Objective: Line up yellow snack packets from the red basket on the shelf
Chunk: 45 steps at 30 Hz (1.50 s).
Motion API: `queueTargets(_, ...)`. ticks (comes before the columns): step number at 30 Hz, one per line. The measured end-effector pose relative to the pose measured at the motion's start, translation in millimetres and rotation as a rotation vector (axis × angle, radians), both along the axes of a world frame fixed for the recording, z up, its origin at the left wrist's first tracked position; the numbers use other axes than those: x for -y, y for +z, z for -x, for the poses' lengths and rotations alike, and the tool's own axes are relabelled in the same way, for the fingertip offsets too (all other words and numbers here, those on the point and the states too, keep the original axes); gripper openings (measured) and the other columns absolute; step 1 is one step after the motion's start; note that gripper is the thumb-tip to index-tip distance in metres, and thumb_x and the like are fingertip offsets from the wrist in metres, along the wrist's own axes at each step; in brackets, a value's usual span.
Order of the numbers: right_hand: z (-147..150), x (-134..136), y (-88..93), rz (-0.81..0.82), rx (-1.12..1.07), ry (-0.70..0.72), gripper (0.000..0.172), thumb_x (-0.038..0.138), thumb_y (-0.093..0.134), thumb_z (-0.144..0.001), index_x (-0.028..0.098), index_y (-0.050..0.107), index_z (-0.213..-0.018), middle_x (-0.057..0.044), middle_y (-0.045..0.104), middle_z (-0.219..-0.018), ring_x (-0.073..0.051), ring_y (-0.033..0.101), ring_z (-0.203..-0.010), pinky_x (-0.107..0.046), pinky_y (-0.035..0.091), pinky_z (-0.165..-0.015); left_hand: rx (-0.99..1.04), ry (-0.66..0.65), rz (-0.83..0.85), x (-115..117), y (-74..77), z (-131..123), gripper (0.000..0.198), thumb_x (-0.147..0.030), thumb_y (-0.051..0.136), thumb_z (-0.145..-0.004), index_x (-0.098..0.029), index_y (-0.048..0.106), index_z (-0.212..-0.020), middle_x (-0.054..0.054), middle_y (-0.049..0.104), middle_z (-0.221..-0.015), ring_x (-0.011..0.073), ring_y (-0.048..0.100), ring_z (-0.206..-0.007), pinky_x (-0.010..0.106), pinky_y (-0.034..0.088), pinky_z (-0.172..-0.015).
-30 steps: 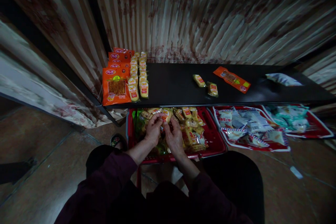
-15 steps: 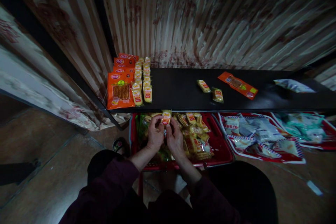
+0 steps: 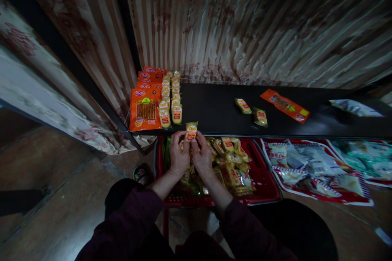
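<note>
Between both sets of fingertips I hold a small yellow snack packet with a red label, upright at the shelf's front edge. My left hand grips its left side and my right hand its right side, thumbs toward me. Just left of it on the black shelf stand two rows of matching yellow packets. Beside those rows, orange snack bags stand one behind another. Below my hands, a red basket holds many wrapped biscuit packets, partly hidden by my hands.
Two loose yellow packets and an orange bag lie on the shelf, with a white-blue packet farther right. Baskets of white packets and green packets stand below. A black post rises at the left.
Both hands have lifted the yellow packet slightly up toward the shelf edge, out from over the basket. The camera view has shifted a little, while the shelf's packets keep their arrangement.
</note>
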State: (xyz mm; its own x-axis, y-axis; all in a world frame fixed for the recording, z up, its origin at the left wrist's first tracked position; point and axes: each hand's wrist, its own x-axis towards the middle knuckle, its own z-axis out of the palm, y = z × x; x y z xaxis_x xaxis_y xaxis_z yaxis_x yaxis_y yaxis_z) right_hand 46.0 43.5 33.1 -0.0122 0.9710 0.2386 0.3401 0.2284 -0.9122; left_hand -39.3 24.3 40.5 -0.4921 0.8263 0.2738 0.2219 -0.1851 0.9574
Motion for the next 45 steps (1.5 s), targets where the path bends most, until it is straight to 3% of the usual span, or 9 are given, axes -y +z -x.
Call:
queueTargets(8, 21, -25, 2.7, -0.038, 0.036, 0.021, 0.041, 0.035, 0.043, -0.089, 0.018, 0.052, -0.125, -0.011, 0.063, -0.118, -0.023, 0.059, -0.108, -0.041, 0.045, -0.095, -0.099, 0.084, -0.020, -16, 8.5, 17, 0.020, -0.020, 0.047, -0.085, -0.018, 0.057, -0.103, 0.008, 0.061, -0.102, 0.0167, 0.057, -0.097, 0.034, 0.046, -0.090)
queueTargets(20, 34, -44, -5.2, -0.059, 0.091, 0.004, 0.040, 0.034, 0.043, -0.088, 0.020, 0.053, -0.124, -0.010, 0.063, -0.118, -0.022, 0.059, -0.105, -0.041, 0.045, -0.095, -0.256, 0.163, 0.012, -24, 4.7, 23, 0.034, -0.010, 0.039, -0.083, -0.016, 0.058, -0.112, 0.011, 0.062, -0.113, 0.0187, 0.054, -0.108, 0.038, 0.042, -0.098)
queueTargets(45, 42, -62, 2.0, -0.082, 0.231, 0.039, 0.043, 0.034, 0.047, -0.085, 0.016, 0.056, -0.124, -0.012, 0.063, -0.119, -0.024, 0.058, -0.105, -0.043, 0.045, -0.095, -0.337, 0.147, 0.085, -29, -0.7, 26, 0.049, -0.004, 0.039, -0.078, -0.012, 0.054, -0.125, 0.014, 0.056, -0.122, 0.0218, 0.048, -0.117, 0.041, 0.039, -0.103)
